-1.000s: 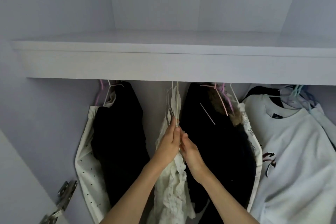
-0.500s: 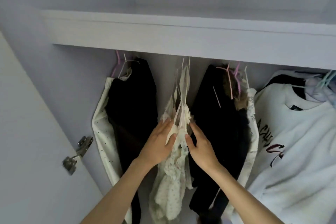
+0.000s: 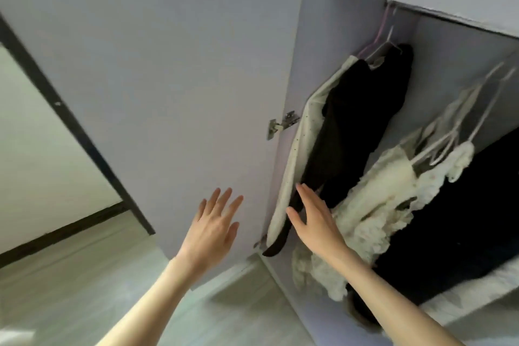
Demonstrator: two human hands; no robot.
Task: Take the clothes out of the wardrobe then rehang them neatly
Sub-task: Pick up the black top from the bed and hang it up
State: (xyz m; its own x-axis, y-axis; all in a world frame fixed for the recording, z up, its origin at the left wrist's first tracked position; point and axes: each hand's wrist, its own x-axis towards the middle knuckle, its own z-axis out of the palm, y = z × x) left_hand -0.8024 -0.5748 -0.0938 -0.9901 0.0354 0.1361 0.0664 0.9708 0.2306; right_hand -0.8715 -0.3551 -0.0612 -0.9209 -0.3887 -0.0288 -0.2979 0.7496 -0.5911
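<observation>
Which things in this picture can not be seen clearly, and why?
- Rail: head view, hidden behind the shelf edge.
- Dark clothes at right: cut off by the frame edge.
- White lace garment and its hangers: motion-blurred.
- Right hand: whether it touches the black garment is unclear.
- Left hand: contact with the door cannot be told.

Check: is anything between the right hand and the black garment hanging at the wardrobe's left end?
Nothing visible. The right hand, fingers straight, is already at the lower edge of the black garment; the frilly white garment hangs beside it, not between.
</observation>
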